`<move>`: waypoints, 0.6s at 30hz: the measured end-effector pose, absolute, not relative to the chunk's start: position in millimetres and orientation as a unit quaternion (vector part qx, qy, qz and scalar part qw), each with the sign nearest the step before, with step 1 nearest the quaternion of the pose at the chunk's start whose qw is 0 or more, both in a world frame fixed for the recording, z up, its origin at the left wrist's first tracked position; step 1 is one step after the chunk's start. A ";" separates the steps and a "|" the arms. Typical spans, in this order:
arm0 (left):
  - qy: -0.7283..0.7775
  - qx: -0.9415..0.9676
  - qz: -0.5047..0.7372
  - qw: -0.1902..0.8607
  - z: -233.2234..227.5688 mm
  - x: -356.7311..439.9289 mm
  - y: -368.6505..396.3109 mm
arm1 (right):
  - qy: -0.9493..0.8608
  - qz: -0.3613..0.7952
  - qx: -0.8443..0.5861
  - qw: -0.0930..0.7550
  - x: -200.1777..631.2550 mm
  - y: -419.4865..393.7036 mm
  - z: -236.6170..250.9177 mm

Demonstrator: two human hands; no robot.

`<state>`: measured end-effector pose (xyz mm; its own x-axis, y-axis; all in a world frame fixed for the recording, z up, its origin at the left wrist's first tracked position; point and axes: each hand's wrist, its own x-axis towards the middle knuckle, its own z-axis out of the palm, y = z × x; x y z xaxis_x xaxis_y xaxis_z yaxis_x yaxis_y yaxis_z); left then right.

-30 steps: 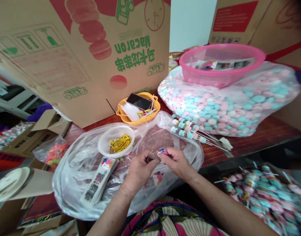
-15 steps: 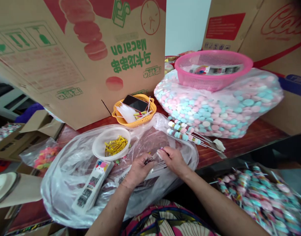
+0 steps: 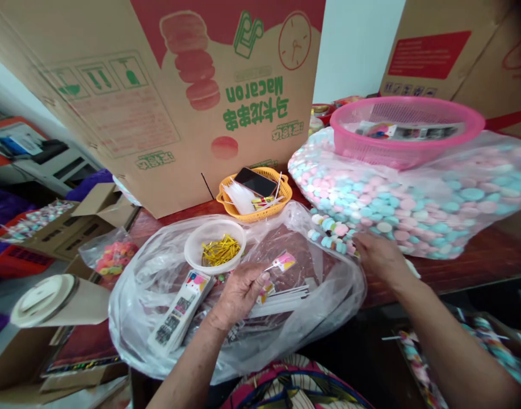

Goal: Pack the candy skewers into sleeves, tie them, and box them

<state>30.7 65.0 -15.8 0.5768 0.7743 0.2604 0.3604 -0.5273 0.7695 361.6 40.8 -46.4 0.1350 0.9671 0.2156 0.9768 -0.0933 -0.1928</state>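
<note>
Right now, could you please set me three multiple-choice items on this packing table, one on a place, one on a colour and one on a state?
1. Where does the black phone lie?
A. in the orange basket
B. in the pink basket
C. in the white bowl

2. What colour are the twist ties in the white bowl?
A. silver
B. gold
C. green

3. What is the left hand doing?
A. lying flat and empty
B. gripping the pink basket
C. pinching a small clear sleeve with a printed label

Answers:
1. A: the phone rests on top of the things in the orange basket by the big carton.
2. B: the ties shine yellow-gold.
3. C: thumb and fingers close on the sleeve's edge, while the right hand reaches to the candy skewers.
</note>
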 end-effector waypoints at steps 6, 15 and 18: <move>0.333 0.831 0.305 0.326 -14.9 23.1 68.5 | -0.799 -0.105 -0.495 0.325 354.3 1.8 -21.3; 0.346 0.849 0.217 0.334 3.0 19.7 59.1 | -0.853 -0.111 -0.442 0.255 357.1 -15.2 3.3; 0.328 0.845 0.215 0.364 8.9 20.9 55.7 | -0.828 -0.127 -0.473 0.272 358.5 -17.6 6.4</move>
<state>20.9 55.7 8.9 0.6929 0.7103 0.1237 0.3974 -0.5194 0.7565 358.5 -17.6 6.4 -0.4043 0.7149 0.5705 0.8527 0.5203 -0.0476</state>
